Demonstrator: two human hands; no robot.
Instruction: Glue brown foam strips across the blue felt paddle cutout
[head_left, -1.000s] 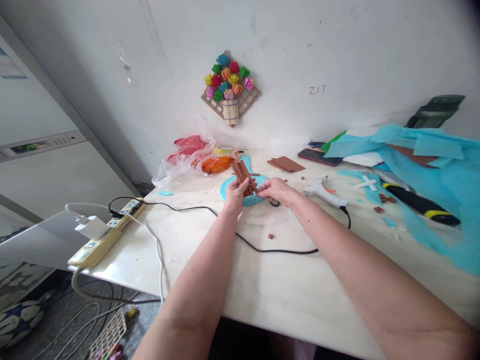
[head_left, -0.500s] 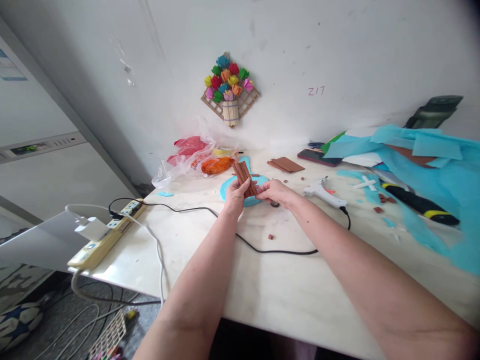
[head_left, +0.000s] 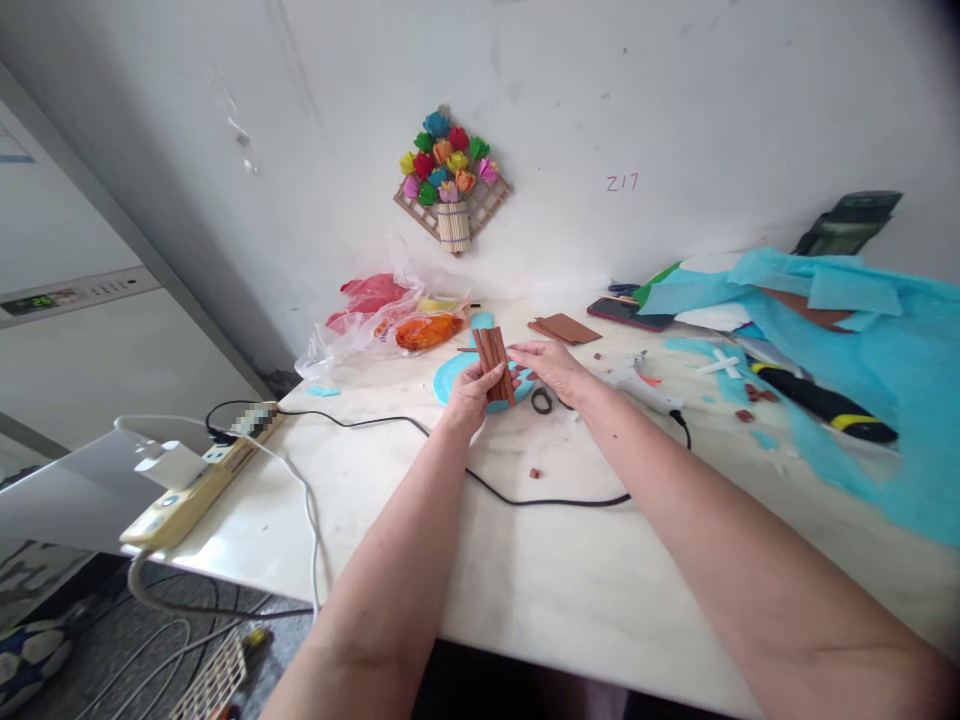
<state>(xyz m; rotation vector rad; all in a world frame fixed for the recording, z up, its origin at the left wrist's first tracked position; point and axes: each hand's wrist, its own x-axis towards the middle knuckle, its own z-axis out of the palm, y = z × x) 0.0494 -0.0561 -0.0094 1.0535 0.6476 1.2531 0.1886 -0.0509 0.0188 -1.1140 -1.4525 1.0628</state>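
Observation:
Brown rolled paper sticks (head_left: 491, 362), laid side by side in a flat bundle, stand tilted up in my left hand (head_left: 471, 398), its thumb across their front. My right hand (head_left: 551, 368) is at the bundle's right edge, its fingertips closed against the outer stick; the exact contact is too small to see. Behind and beneath the bundle lies a light-blue rounded piece (head_left: 448, 378), with a thin brown stick (head_left: 466, 349) jutting out at left. A dark ring-shaped roll (head_left: 541, 401) rests just below my right hand.
A white glue gun (head_left: 645, 385) lies right of my hands, its black cord (head_left: 555, 502) crossing the table. Brown sheets (head_left: 566, 328) and a phone (head_left: 628, 313) lie behind. Blue paper (head_left: 915, 400) and a black-yellow cutter (head_left: 825, 398) are at right, plastic bags (head_left: 375, 305) and a power strip (head_left: 180, 508) at left.
The bundle has turned more upright in my left hand. My right fingertips have moved up along its right edge, and the dark ring below now shows more fully. The view has shifted slightly.

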